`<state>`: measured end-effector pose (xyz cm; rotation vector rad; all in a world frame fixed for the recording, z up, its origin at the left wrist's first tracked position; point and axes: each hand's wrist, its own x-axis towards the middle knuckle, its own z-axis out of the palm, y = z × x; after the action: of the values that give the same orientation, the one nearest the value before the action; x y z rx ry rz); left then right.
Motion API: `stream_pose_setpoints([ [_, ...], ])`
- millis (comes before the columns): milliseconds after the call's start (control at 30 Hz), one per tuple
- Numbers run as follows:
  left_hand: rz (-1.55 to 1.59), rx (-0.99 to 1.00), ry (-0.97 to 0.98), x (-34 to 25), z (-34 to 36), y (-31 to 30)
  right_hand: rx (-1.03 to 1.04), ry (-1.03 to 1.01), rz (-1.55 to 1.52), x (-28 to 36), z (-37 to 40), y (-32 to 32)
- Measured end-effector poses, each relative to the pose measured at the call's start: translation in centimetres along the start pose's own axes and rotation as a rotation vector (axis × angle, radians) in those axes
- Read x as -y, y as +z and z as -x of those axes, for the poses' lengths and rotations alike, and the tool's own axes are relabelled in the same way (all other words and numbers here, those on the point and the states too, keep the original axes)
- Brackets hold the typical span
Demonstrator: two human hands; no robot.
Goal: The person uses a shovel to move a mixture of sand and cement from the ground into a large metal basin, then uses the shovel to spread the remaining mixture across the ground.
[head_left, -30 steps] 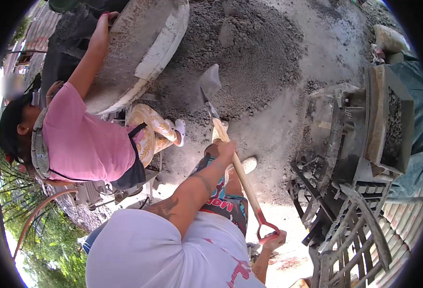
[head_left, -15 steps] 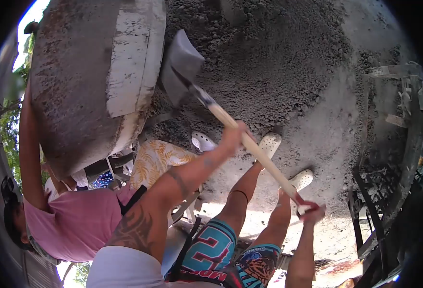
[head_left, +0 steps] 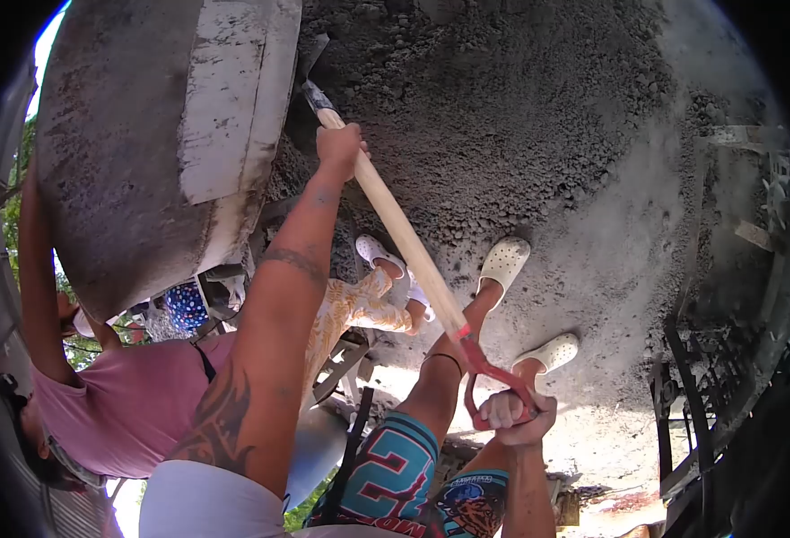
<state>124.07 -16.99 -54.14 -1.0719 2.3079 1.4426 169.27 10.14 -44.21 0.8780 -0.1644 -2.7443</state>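
Observation:
A shovel [head_left: 404,224] with a pale wooden shaft and a red handle slants across the head view. My left hand [head_left: 341,150] wraps round the shaft close to the metal socket, with that arm stretched far forward. My right hand [head_left: 519,415] is closed on the red D-shaped grip [head_left: 475,354], low and near my legs. Only a thin part of the blade [head_left: 316,54] shows, turned nearly edge-on beside a large drum [head_left: 130,161] crusted with grey. Under and around the blade lies a heap of dark, gravelly mix [head_left: 502,99].
At left a person in a pink shirt [head_left: 135,403] reaches up along the drum, their patterned trousers [head_left: 350,305] close to my left arm. My feet, in pale clogs [head_left: 505,260], stand on dusty ground. A dark metal frame [head_left: 704,403] stands at right.
The shovel has shifted forward and left, and its blade has turned from broad to nearly edge-on. My left hand moved forward with the shaft; my right hand moved left.

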Motion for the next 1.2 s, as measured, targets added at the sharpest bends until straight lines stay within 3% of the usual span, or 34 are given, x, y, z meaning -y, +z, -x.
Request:
stream_pose_setpoints([
  [167,-0.185,0.010,-0.065,-0.6,1.3,-2.4,0.036,-0.058,-0.119,-5.0,4.1,2.0],
  [333,-0.216,-0.081,-0.104,1.2,6.1,-0.6,-0.024,-0.086,-0.096,-2.1,8.6,-0.2],
  [567,-0.216,-0.017,-0.115,7.1,9.7,0.2,-0.133,-0.108,-0.098,-0.8,13.6,-4.2],
  [633,-0.217,0.014,-0.129,8.5,11.4,1.2,-0.354,-0.086,0.001,0.3,14.7,-5.0],
  [667,-0.184,-0.002,-0.094,9.3,13.3,1.8,-0.359,-0.092,-0.003,0.8,15.4,-6.1],
  [733,-0.138,-0.040,-0.025,10.3,16.8,3.7,-0.617,-0.165,-0.023,1.9,16.4,-9.3],
  [767,-0.128,-0.069,0.003,10.8,18.8,4.6,-0.849,-0.184,-0.094,3.3,17.0,-10.7],
  [833,-0.082,-0.030,-0.067,10.1,24.5,6.2,-0.940,-0.263,0.021,7.0,19.0,-10.7],
  [900,0.001,0.056,-0.019,11.8,28.2,6.9,-1.050,-0.320,0.061,10.0,22.5,-13.8],
  [933,0.042,0.081,-0.081,11.4,30.9,7.5,-1.179,-0.347,0.081,11.5,23.1,-12.6],
  [967,0.085,0.108,-0.141,10.5,33.6,8.0,-1.081,-0.438,0.003,12.7,25.7,-15.2],
  [1000,0.132,0.198,-0.147,10.5,35.3,7.8,-1.208,-0.472,0.167,13.7,27.4,-17.1],
  [1033,0.178,0.288,-0.153,10.3,36.2,7.5,-1.242,-0.457,0.226,14.7,26.8,-13.5],
  [1100,0.221,0.312,-0.204,8.7,36.2,7.3,-1.195,-0.550,0.243,16.5,29.1,-18.4],
  [1167,0.296,0.363,-0.224,8.5,33.1,7.1,-1.155,-0.496,0.354,17.5,24.5,-15.1],
  [1200,0.334,0.384,-0.198,8.3,29.6,6.9,-1.171,-0.471,0.166,17.4,19.4,-11.5],
])
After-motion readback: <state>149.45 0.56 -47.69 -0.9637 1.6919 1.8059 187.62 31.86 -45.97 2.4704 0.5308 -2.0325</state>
